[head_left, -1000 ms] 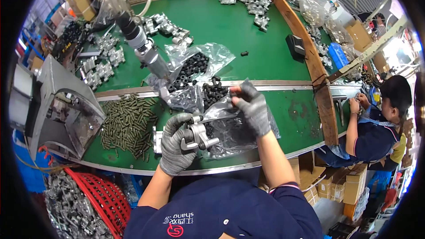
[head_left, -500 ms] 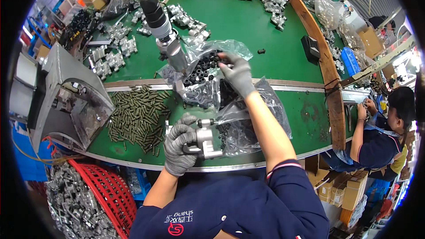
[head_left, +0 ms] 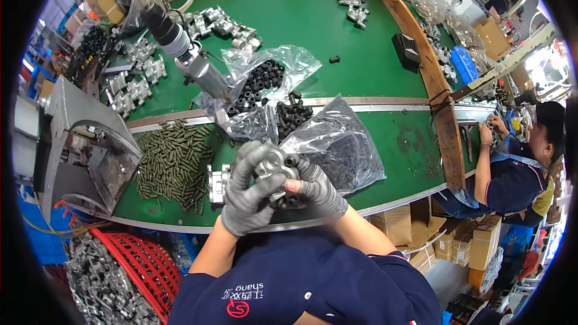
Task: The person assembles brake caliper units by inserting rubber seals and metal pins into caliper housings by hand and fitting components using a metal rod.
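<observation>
Over the near edge of the green table, my grey-gloved left hand grips a silver cast-metal part that has a round end facing up. My right hand, also gloved with a bare thumb tip, closes on the same casting from the other side. A small black sleeve-like piece shows at the right fingertips; whether it sits in the casting I cannot tell. Another silver casting lies just left of my left hand. Beyond both hands is an open plastic bag with black sleeves.
A powered driver hangs over the table. Left lie a heap of greenish pins and a metal housing. A filled plastic bag lies right. A red basket holds castings below. A co-worker works at right.
My right hand has come back from the bag of black sleeves to the casting in my left hand. The casting has been turned, and the view has shifted slightly.
</observation>
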A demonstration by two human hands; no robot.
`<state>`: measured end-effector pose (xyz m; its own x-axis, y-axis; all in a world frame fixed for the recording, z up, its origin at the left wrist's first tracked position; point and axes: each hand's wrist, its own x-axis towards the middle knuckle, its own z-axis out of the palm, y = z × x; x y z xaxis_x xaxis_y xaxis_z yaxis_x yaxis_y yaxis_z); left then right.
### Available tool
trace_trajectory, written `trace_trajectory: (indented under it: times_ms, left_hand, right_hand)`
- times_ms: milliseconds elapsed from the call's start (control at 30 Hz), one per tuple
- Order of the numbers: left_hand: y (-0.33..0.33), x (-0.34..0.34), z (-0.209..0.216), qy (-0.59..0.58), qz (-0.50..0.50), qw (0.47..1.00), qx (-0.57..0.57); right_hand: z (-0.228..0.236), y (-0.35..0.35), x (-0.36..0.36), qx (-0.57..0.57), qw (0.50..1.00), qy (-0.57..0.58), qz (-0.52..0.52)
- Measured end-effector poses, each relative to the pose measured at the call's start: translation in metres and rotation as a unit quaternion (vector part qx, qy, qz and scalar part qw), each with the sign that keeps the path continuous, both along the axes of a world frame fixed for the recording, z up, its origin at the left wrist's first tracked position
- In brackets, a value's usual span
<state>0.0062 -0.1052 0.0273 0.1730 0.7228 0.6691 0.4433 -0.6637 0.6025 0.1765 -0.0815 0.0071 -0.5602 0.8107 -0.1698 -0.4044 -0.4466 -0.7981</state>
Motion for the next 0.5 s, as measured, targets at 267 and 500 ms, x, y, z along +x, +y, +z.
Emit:
trace_trajectory:
  times_ms: [267,500]
  left_hand:
    - [0.0,-0.011,-0.01,-0.446,-0.136,0.794,-0.39]
    - [0.004,0.003,-0.01,-0.479,-0.077,0.77,-0.414]
  right_hand:
    - [0.01,0.0,0.006,-0.079,0.997,0.002,-0.01]
    - [0.002,0.006,0.014,0.034,0.99,-0.1,-0.089]
